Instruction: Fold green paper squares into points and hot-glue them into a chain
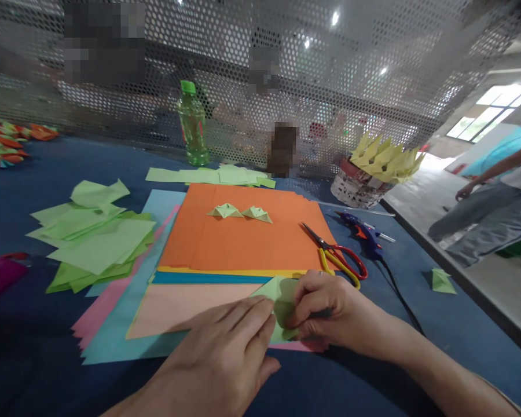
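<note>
1. Dark blue covering dresses the table (pixel 121 168), and a grey perforated metal panel (pixel 156 124) stands along its far edge.
2. Folding appears to be the step in hand: a thin, pale-green paper piece (pixel 281 289) lies at the near-right corner of the stack of coloured paper sheets (pixel 186 307).
3. The left hand (pixel 226 347) rests flattened over its left side, fingers nearly straight and together; the right hand (pixel 327 307) is curled, thumb and fingers apparently pinching its right side.
4. The next move probably calls for a steady left hand while the right lines up the edge and presses the crease.
5. The piece looks matt and lightly shadowed; the hands hide its full outline. Two small, pointed, folded pale-green papers (pixel 257 215) sit toward the stack's far edge.
</note>
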The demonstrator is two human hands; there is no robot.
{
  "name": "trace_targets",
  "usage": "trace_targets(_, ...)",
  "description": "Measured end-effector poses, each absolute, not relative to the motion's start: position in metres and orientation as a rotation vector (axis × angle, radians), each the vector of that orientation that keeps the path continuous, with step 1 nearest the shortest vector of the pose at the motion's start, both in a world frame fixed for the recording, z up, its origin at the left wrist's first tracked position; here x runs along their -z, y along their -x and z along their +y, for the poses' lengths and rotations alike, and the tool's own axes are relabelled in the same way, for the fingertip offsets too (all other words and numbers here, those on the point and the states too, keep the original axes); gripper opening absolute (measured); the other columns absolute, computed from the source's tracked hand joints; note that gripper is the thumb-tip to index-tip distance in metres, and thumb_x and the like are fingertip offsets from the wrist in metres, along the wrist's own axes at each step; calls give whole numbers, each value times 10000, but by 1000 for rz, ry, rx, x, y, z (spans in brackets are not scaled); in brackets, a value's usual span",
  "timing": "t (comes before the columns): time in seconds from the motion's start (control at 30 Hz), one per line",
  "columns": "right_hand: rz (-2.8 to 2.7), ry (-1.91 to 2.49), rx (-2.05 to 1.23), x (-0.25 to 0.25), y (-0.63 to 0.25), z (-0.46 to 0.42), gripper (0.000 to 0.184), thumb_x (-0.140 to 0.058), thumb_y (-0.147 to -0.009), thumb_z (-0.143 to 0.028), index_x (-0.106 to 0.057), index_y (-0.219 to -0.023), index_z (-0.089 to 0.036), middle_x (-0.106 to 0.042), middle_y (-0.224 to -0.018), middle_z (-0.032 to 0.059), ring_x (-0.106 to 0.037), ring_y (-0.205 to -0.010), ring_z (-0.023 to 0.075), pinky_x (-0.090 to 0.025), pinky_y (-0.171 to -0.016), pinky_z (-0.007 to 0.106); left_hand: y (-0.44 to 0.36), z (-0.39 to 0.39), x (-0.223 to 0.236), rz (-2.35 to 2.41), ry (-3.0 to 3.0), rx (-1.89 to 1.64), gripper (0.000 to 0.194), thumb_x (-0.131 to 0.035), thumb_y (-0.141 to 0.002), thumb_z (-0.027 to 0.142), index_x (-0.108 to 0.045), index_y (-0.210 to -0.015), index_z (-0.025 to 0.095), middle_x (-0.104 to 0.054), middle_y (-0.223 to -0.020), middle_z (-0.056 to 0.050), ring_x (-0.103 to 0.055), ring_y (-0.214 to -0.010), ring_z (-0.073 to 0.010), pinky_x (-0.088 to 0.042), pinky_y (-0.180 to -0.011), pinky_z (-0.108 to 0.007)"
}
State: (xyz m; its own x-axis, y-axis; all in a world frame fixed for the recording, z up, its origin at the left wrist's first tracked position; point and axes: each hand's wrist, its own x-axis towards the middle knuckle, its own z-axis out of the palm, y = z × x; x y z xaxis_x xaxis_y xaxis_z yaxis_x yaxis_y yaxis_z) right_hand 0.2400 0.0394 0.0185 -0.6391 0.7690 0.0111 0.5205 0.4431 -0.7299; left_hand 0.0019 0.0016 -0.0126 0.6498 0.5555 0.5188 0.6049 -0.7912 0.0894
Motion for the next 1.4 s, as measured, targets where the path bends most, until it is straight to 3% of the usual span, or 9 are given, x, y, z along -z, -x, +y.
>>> trace_targets(0.23,-2281,1110,-1068,-16,-239,41,166,-731,-884,-385,-802,-894,-236,-669,-822,6,-628,-785,125,-486,-733,228,2,2,19,-978,2802,819,355,-417,-1067,332,-725,-1102,158,-718,-1177,-78,-651,-1110,-222,-494,-1002,-359)
trace_targets(0.43,-2250,1234,-993,-15,-229,39,160,-740,-885,-313,-737,-767,-205,-639,-760,-11,-614,-760,127,-462,-711,238,12,1,9,-841,2928,642,363,-452,-1046,378,-699,-1183,151,-679,-1277,-126,-636,-1190,-259,-530,-1002,-369)
trace_targets(0.57,-2234,1424,-792,-15,-220,33,179,-733,-883,-300,-658,-755,-199,-620,-790,-10,-587,-743,132,-433,-653,241,7,0,11,-979,2886,805,330,-444,-1056,343,-738,-1091,196,-725,-1166,-74,-640,-1169,-221,-491,-1049,-340)
trace_targets(0.9,-2227,1508,-664,-11,-215,27,158,-741,-850,-203,-614,-755,-203,-612,-827,-3,-563,-779,155,-431,-711,278,5,1,2,-900,2889,837,391,-355,-1057,237,-739,-992,204,-740,-991,-73,-659,-1059,-215,-526,-972,-340)
trace_targets(1.17,-2231,1521,-648,-11,-213,28,167,-753,-846,-201,-614,-753,-201,-611,-825,-6,-561,-788,160,-418,-726,291,2,3,3,-923,2836,809,443,-269,-1085,252,-704,-1099,167,-744,-1019,-73,-682,-995,-216,-539,-899,-344)
trace_targets(1.4,-2249,1509,-624,-11,-215,26,159,-729,-858,-169,-608,-760,-200,-604,-827,-9,-554,-794,160,-408,-734,293,1,1,7,-895,2770,848,400,-299,-1089,244,-687,-1138,160,-740,-1019,-57,-674,-978,-209,-502,-888,-345)
